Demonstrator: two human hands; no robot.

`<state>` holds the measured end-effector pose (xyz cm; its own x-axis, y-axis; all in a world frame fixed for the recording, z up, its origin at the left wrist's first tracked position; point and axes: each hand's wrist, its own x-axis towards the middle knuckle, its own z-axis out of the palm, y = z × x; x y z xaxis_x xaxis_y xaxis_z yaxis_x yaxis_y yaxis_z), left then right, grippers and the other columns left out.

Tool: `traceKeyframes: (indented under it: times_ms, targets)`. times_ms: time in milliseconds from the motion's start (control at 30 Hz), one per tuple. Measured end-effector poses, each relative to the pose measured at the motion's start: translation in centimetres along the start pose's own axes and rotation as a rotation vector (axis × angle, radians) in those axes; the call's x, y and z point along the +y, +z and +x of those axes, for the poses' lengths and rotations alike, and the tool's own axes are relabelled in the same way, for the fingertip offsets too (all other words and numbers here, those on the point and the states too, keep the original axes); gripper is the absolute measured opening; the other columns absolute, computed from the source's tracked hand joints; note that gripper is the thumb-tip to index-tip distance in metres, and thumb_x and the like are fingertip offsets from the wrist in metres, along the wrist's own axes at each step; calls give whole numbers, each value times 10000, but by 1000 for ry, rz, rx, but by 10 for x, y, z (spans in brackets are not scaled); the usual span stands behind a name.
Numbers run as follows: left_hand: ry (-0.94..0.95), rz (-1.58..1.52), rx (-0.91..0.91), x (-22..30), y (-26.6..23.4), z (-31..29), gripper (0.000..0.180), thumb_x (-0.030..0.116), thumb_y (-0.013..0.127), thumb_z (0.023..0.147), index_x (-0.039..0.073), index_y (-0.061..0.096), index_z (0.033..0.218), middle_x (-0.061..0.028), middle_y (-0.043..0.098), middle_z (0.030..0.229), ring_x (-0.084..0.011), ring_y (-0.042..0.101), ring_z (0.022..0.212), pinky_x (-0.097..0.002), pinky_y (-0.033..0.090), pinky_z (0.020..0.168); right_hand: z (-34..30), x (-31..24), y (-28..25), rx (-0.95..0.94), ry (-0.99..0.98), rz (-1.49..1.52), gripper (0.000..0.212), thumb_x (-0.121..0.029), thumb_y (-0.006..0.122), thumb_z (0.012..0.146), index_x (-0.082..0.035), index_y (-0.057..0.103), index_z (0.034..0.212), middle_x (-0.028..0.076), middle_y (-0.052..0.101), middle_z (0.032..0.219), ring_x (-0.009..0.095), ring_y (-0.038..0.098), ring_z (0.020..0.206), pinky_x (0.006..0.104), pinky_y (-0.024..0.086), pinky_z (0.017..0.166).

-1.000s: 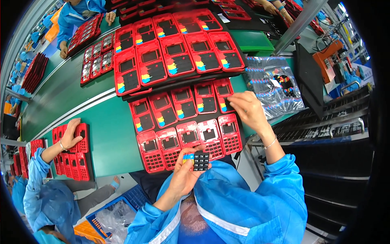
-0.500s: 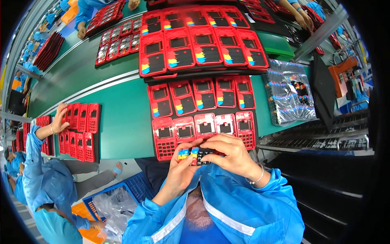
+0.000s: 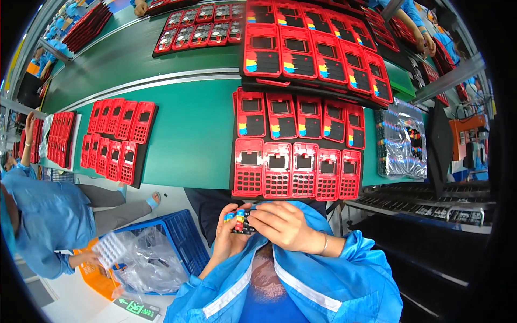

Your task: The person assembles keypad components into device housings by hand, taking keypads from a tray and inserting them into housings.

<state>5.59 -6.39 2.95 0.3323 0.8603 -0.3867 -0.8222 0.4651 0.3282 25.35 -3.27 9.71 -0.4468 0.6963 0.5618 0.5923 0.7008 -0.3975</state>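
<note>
L hand (image 3: 228, 237) is holding keypad (image 3: 240, 222); R hand (image 3: 285, 226) is gripping its R end, prob. steadying it btwn both.

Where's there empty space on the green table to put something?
A bare patch of green table lies between the red handsets at left and the red casings in front. It's crowded right of those casings: a narrow strip, then plastic-wrapped parts.
</note>
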Motion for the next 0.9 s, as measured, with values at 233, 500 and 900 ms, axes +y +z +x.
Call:
traceKeyframes:
  times_ms: [233,500,900]
  targets:
    - [78,25,19,5,9,7,434,68,610,1012,110,453,1415,-216,500,1493,-337,586,1306,-512,572,1019,4,-7,9,-54,197,138,470,-96,820,757,-8,716,1207,116,681,1162,294,672,993,400,578,804]
    - [57,-1,-36,6,8,10,551,47,706,940,125,461,1427,-183,483,1517,-350,569,1327,-529,537,1067,4,-3,7,-80,266,351,311,-29,800,788,-31,725,1090,112,675,1127,295,642,932,386,561,776]
    - [17,11,96,10,9,12,493,43,646,943,94,490,1407,-199,524,1471,-349,579,1311,-559,543,1052,29,32,21,-33,100,-86,318,-81,732,760,-28,734,1074,99,709,1095,272,680,1003,422,543,899]
